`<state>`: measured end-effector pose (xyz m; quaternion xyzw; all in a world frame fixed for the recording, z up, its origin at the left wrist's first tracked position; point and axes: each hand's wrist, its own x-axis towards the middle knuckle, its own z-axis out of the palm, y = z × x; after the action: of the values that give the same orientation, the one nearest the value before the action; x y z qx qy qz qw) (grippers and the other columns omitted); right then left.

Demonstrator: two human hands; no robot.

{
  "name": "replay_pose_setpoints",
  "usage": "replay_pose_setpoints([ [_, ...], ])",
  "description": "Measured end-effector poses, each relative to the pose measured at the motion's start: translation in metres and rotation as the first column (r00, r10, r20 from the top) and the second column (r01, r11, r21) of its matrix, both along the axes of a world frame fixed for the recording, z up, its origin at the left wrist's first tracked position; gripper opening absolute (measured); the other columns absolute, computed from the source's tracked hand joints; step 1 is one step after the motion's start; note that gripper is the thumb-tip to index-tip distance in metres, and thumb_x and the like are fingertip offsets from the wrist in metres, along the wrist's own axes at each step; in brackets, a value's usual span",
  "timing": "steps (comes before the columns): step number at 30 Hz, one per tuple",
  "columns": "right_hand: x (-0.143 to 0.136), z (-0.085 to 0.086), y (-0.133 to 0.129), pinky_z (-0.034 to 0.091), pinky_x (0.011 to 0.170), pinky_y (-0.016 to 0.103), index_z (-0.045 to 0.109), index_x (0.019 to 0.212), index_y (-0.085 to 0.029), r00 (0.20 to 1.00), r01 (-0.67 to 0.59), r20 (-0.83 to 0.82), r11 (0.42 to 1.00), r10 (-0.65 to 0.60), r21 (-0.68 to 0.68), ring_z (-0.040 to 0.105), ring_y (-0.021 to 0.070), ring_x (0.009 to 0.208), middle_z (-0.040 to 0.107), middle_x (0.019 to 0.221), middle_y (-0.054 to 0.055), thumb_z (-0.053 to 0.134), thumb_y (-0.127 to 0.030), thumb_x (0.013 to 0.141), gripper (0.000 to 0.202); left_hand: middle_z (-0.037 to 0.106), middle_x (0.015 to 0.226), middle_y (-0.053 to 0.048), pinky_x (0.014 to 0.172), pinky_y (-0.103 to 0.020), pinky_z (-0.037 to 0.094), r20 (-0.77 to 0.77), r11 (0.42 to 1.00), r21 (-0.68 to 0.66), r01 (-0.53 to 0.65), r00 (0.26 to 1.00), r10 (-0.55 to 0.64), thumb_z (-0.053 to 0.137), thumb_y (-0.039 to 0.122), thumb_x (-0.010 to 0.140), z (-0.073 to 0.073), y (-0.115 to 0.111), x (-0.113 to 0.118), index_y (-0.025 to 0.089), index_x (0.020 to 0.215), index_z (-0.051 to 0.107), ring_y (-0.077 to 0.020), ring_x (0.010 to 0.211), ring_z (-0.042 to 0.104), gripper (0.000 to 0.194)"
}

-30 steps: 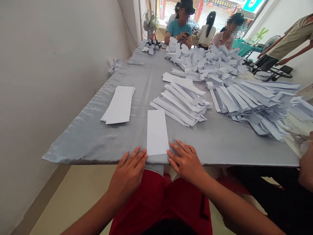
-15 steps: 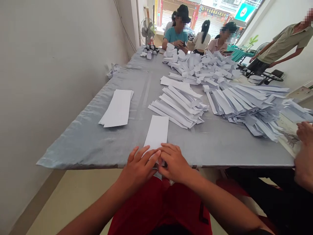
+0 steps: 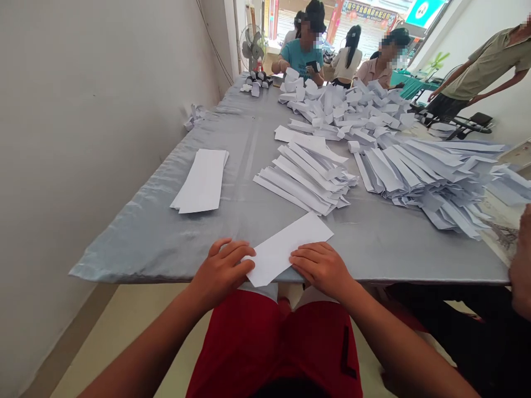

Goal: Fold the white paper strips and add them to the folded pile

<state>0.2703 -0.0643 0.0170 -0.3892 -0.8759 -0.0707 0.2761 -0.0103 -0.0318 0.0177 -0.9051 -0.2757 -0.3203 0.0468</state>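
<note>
A white paper strip (image 3: 286,246) lies slanted at the table's near edge, its far end pointing up to the right and a corner of its near end creased. My left hand (image 3: 226,271) grips its left end, with fingers bent and thumb close to the paper. On the strip's lower right edge, my right hand (image 3: 321,268) has its fingers together over the paper; the thumb is mostly hidden. Farther left lies a flat stack of white strips (image 3: 201,182). Just beyond my hands is a fanned pile of folded strips (image 3: 307,177).
A silver cloth covers the table (image 3: 136,237). More folded strips (image 3: 423,171) lie at right, with a heap of curled papers (image 3: 340,108) behind. Several people sit at the far end; one stands right. A co-worker's arm (image 3: 520,265) shows at the right edge. A wall runs along the left.
The paper strip has turned clockwise from nearly straight ahead to a slant. My hands, which met at its near end, have moved apart to its left end and right edge.
</note>
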Motion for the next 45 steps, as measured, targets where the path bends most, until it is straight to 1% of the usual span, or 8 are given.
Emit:
replay_pose_setpoints([
  [4, -0.011, -0.005, -0.003, 0.04, 0.075, 0.031, 0.07, 0.092, -0.02, 0.989, 0.134, 0.056, 0.991, -0.135, 0.007, 0.066, 0.0154, 0.083, 0.077, 0.093, 0.004, 0.055, -0.021, 0.1, 0.017, 0.077, 0.1, 0.002, 0.102, -0.039, 0.037, -0.047, 1.0, 0.031, -0.005, 0.999, 0.006, 0.061, 0.022, 0.095, 0.002, -0.007, 0.008, 0.026, 0.093, 0.065, -0.0189, 0.108, 0.067, 0.006],
  [8, -0.022, -0.005, -0.006, 0.035, 0.07, 0.032, 0.067, 0.082, -0.02, 0.972, 0.208, 0.118, 0.978, -0.204, -0.028, 0.059, 0.0157, 0.073, 0.073, 0.081, 0.002, 0.055, -0.022, 0.098, 0.02, 0.077, 0.093, 0.004, 0.099, -0.038, 0.038, -0.052, 0.997, 0.059, -0.047, 0.997, 0.05, 0.055, 0.012, 0.096, 0.005, -0.013, 0.015, 0.026, 0.094, 0.067, -0.0176, 0.102, 0.068, 0.019],
  [14, -0.01, -0.006, -0.002, 0.037, 0.073, 0.032, 0.069, 0.095, -0.021, 0.955, 0.271, 0.135, 0.962, -0.263, -0.042, 0.06, 0.0188, 0.089, 0.074, 0.1, 0.005, 0.056, -0.027, 0.1, 0.015, 0.077, 0.094, 0.003, 0.094, -0.038, 0.04, -0.103, 0.987, 0.024, -0.161, 0.981, 0.163, 0.05, 0.009, 0.097, -0.002, -0.006, 0.006, 0.025, 0.092, 0.068, -0.0182, 0.097, 0.07, 0.025],
  [18, -0.001, -0.009, 0.003, 0.038, 0.074, 0.031, 0.07, 0.101, -0.022, 0.949, 0.289, 0.137, 0.957, -0.283, -0.029, 0.058, 0.0187, 0.087, 0.074, 0.102, 0.004, 0.06, -0.033, 0.099, 0.015, 0.078, 0.095, 0.001, 0.087, -0.035, 0.045, -0.034, 0.985, -0.015, -0.172, 0.985, 0.171, 0.048, 0.015, 0.1, -0.009, -0.002, 0.003, 0.023, 0.093, 0.068, -0.0155, 0.086, 0.071, 0.023],
  [24, 0.001, -0.012, 0.008, 0.035, 0.072, 0.032, 0.068, 0.087, -0.021, 0.943, 0.298, 0.161, 0.955, -0.293, -0.009, 0.056, 0.0179, 0.083, 0.072, 0.091, 0.004, 0.054, -0.026, 0.102, 0.022, 0.074, 0.082, -0.001, 0.073, -0.032, 0.047, 0.008, 0.96, -0.174, -0.22, 0.974, 0.225, 0.048, 0.021, 0.1, -0.013, -0.002, 0.007, 0.02, 0.089, 0.068, -0.0162, 0.077, 0.067, 0.023],
  [37, -0.002, -0.015, 0.033, 0.028, 0.068, 0.033, 0.071, 0.087, -0.022, 0.921, 0.355, 0.2, 0.932, -0.335, -0.072, 0.052, 0.0175, 0.072, 0.067, 0.075, 0.003, 0.051, -0.029, 0.103, 0.027, 0.072, 0.084, -0.004, 0.067, -0.033, 0.046, -0.094, 0.944, -0.072, -0.322, 0.944, 0.315, 0.047, 0.008, 0.094, -0.015, -0.003, 0.013, 0.019, 0.104, 0.069, -0.0198, 0.072, 0.062, 0.027],
  [41, -0.002, -0.014, 0.034, 0.028, 0.068, 0.033, 0.072, 0.086, -0.022, 0.926, 0.343, 0.195, 0.936, -0.324, -0.075, 0.053, 0.0172, 0.072, 0.067, 0.075, 0.002, 0.053, -0.028, 0.103, 0.026, 0.075, 0.109, -0.008, 0.09, -0.039, 0.049, -0.039, 0.944, 0.013, -0.331, 0.943, 0.331, 0.047, 0.005, 0.093, -0.013, -0.019, 0.024, 0.02, 0.107, 0.069, -0.0239, 0.102, 0.068, 0.03],
  [45, -0.002, -0.012, 0.036, 0.029, 0.069, 0.033, 0.072, 0.086, -0.022, 0.926, 0.336, 0.211, 0.938, -0.313, -0.084, 0.054, 0.0174, 0.072, 0.069, 0.076, 0.002, 0.056, -0.028, 0.101, 0.023, 0.069, 0.132, -0.01, 0.113, -0.044, 0.04, -0.03, 0.982, 0.027, -0.188, 0.982, 0.189, 0.053, 0.013, 0.095, -0.015, -0.039, 0.038, 0.018, 0.121, 0.067, -0.0265, 0.13, 0.059, 0.03],
])
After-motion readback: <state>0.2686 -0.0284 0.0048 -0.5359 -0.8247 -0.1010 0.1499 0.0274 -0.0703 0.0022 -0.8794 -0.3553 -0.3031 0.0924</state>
